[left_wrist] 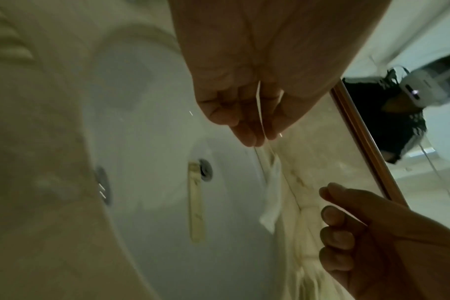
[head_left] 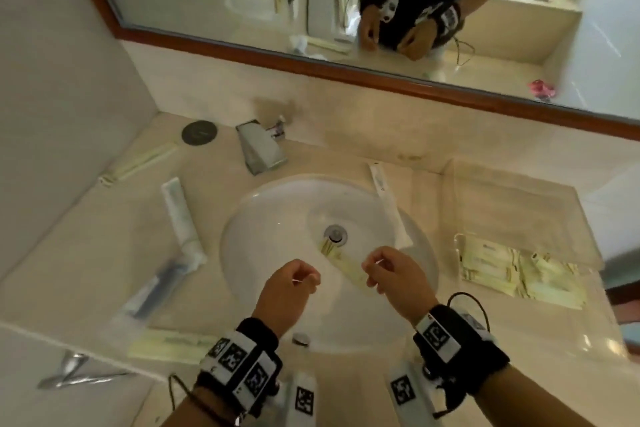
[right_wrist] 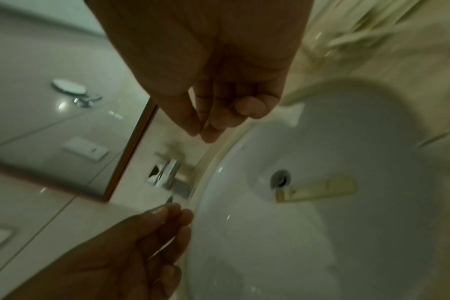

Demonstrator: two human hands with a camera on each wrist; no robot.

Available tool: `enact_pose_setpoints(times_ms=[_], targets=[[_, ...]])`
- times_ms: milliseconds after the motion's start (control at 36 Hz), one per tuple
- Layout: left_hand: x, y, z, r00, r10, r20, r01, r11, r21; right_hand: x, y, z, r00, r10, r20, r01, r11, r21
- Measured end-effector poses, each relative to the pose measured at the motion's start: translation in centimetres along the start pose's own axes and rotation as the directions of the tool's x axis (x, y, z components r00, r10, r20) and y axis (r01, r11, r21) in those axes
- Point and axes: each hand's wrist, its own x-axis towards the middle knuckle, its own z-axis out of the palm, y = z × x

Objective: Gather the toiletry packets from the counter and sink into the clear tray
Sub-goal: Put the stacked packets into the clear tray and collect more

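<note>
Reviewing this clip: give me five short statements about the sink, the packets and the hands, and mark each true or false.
1. A yellowish packet lies in the sink basin by the drain. True.
2. The clear tray has no packets in it. False: several yellowish packets already lie in it.
3. The left hand and the right hand are both above the basin. True.
4. The right hand grips the faucet. False: it hangs over the basin, apart from the faucet, fingers curled.
5. A long white packet lies across the basin's rim on the tray side. True.
</note>
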Motion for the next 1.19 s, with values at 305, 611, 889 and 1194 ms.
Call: enact_pose_setpoints(times_ms=[305,611,889,1194], targets=[[-5.0,-9.5,-14.3,0.943,-0.227,-0.245,0.232,0.973,-0.011,-0.5,-4.9,19.0,0.878,-0.168,0.447,0.322,0.899,-0.295],[-4.6,-13.9,-19.0,0.931,-0.258,-0.257,0.249,0.966,-0.068,1.9,-9.2,27.0,0.834,-0.124,0.537,0.45,0.717,-0.533],[-5.1,-15.8,-18.3,0.947,-0.28,-0.16,0.278,0.96,-0.035,0.3,-7.3,27.3,0.735,0.104,0.67,0.583,0.407,-0.703],[-5.4,-15.1,-18.7,0.976,-0.159,-0.152,0.18,0.974,0.14,-1.0,-6.6,25.5,0.72,0.075,0.69,0.545,0.554,-0.629]])
